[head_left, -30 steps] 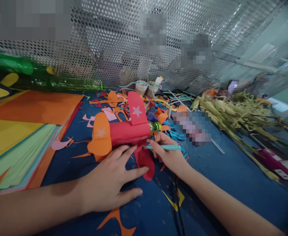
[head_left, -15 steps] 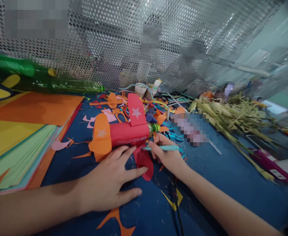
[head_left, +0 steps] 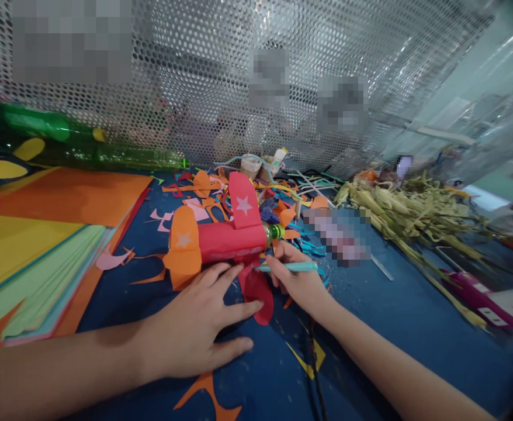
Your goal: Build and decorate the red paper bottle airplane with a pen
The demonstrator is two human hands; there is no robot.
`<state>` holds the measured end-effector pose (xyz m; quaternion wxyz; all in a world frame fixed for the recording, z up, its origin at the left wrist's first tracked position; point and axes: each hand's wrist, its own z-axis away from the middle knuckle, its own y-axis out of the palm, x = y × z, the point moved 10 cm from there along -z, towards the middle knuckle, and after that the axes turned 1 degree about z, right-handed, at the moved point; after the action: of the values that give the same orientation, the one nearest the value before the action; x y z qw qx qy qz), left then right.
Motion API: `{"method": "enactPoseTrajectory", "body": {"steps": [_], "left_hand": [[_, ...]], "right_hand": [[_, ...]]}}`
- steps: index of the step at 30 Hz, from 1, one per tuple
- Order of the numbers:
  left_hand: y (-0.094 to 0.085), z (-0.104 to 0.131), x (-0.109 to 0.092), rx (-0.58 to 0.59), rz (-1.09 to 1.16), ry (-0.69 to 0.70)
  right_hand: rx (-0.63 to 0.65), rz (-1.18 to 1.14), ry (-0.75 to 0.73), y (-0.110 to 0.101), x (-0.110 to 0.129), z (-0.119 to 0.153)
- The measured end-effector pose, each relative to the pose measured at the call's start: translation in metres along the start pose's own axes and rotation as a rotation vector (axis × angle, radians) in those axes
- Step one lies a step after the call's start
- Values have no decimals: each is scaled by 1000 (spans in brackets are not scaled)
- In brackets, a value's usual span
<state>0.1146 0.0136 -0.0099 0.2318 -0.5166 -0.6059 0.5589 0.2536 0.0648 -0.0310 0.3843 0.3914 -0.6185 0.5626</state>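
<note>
A toy plane made from a green bottle wrapped in red paper point(head_left: 225, 240) lies on its side across the blue table. Its red upper wing point(head_left: 245, 202) bears a pale star, and so does the orange tail piece point(head_left: 183, 231). My left hand point(head_left: 199, 321) is spread flat, fingertips on the red lower wing point(head_left: 256, 292) and by the bottle's underside. Pinched in my right hand point(head_left: 300, 280) is a light blue pen point(head_left: 298, 266), its tip at the lower wing near the body. The bottle's green cap point(head_left: 277, 231) sticks out just beyond that hand.
Stacked coloured paper point(head_left: 63, 199) fills the left side. Paper scraps point(head_left: 201, 184) lie behind the plane. Green bottles point(head_left: 129, 156) line the perforated metal screen point(head_left: 221, 70). Dried husks point(head_left: 397, 210) and a magenta glue gun point(head_left: 479, 298) are at right. A black cord point(head_left: 316, 380) runs near my right forearm.
The whole view has shifted slightly, with the paper stack and plane a little lower and further right. Both hands hold nearly the same pose, and the pen tip stays at the lower wing.
</note>
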Motion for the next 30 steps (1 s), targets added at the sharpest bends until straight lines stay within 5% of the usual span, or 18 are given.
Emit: {"method": "enactPoseTrajectory", "body": {"steps": [30], "left_hand": [[5,-1,1,62,-7,-16]], "right_hand": [[-2,-70,27,1,-5,0]]}}
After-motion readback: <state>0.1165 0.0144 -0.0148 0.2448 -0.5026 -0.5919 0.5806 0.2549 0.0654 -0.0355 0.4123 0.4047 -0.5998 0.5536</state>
